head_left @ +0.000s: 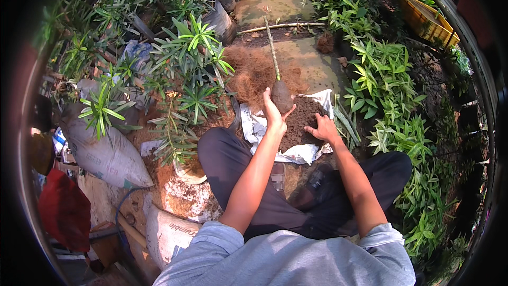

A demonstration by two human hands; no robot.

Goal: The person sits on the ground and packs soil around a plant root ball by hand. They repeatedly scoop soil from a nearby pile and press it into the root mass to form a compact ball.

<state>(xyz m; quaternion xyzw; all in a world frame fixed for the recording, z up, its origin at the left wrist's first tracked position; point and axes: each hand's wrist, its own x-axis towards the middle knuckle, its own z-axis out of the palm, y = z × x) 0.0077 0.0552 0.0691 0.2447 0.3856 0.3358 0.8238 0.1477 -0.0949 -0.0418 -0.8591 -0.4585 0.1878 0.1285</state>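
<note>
My left hand (273, 114) is wrapped round a plant cutting's ball of dark soil (281, 95). A bare greenish-brown stem (272, 47) rises from that ball, leaning slightly away to the left. My right hand (324, 128) rests at the right side of a heap of loose dark soil (296, 136), its fingers apart and touching the soil. Under the heap lies a crumpled white plastic sheet (324, 97). A mat of brown coconut fibre (246, 71) spreads just beyond my left hand, partly behind the soil ball.
Leafy potted plants (196, 47) crowd the left, and low green plants (389, 69) line the right. A thin stick (283, 25) lies across the path. Filled sacks (108, 153) lie at my left, near a red cloth (64, 209). A yellow crate (428, 18) stands far right.
</note>
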